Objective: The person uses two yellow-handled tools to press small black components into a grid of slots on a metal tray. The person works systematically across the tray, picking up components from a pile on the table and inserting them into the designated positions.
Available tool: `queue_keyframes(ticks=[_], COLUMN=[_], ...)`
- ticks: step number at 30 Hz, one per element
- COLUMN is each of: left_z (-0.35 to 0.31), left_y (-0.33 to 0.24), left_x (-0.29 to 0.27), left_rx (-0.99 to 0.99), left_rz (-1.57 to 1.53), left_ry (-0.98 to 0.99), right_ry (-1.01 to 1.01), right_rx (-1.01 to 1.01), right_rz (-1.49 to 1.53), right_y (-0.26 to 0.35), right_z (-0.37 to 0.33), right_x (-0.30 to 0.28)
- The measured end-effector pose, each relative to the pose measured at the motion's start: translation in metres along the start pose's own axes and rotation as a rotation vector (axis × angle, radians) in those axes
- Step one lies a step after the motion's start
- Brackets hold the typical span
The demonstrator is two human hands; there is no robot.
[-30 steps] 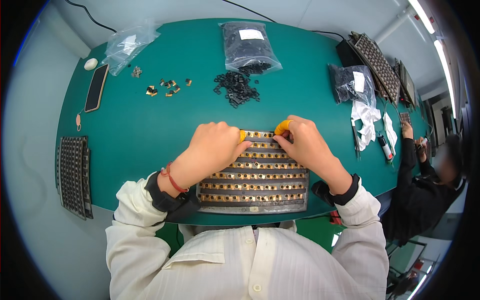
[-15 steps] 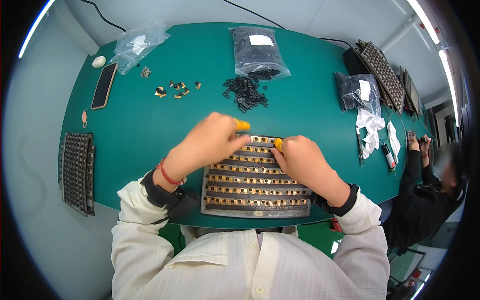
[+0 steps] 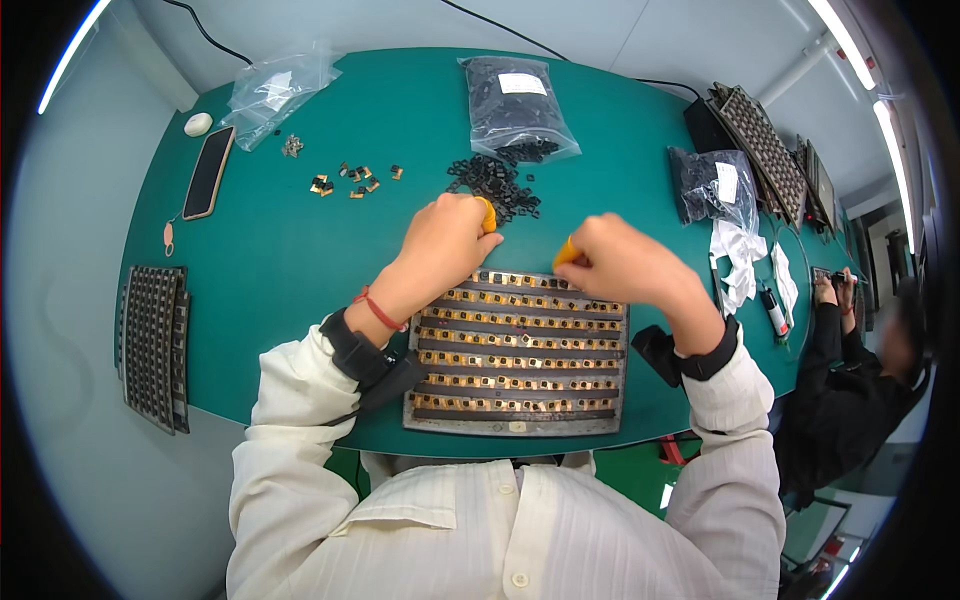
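Note:
My left hand (image 3: 450, 238) is at the near edge of a pile of small black square parts (image 3: 487, 180). Its fingers are curled, with a yellow finger cot on the index finger; anything in its grip is hidden. My right hand (image 3: 618, 258) hangs over the far right corner of a metal tray (image 3: 468, 427). That hand is closed too, a yellow cot showing at its fingertip, and what it may hold is too small to make out. Rows of small gold pieces with black squares (image 3: 510, 381) fill the tray.
Beyond the pile lies a clear bag of black parts (image 3: 508, 105); another bag (image 3: 715, 190) is at right. Loose gold-and-black pieces (image 3: 357, 180), a phone (image 3: 209, 172) and stacked trays (image 3: 153, 345) are at left. A person (image 3: 850, 400) works at far right.
My left hand has moved up and away from the tray's far edge to the black pile. My right hand has lifted slightly and shifted right and away from me.

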State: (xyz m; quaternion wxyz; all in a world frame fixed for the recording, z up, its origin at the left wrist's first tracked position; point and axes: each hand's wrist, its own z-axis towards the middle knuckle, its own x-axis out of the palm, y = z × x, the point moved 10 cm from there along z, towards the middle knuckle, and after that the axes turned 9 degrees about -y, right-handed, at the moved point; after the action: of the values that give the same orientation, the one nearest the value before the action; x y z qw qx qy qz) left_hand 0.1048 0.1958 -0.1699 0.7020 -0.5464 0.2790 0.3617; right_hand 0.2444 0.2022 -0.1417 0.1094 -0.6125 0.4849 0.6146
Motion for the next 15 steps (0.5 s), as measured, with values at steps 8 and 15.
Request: queue_keyframes(ticks=[8, 15], left_z=[-0.008, -0.012], left_y=[-0.014, 0.003], left_x=[-0.01, -0.025], left_rx=[0.153, 0.111], left_rz=[0.173, 0.043], left_ry=[-0.046, -0.119], right_ry=[-0.36, -0.26], right_rx=[0.118, -0.025], right_rz=[0.088, 0.093], right_y=[-0.037, -0.013], right_z=[0.046, 0.043], right_x=[-0.013, 0.004])
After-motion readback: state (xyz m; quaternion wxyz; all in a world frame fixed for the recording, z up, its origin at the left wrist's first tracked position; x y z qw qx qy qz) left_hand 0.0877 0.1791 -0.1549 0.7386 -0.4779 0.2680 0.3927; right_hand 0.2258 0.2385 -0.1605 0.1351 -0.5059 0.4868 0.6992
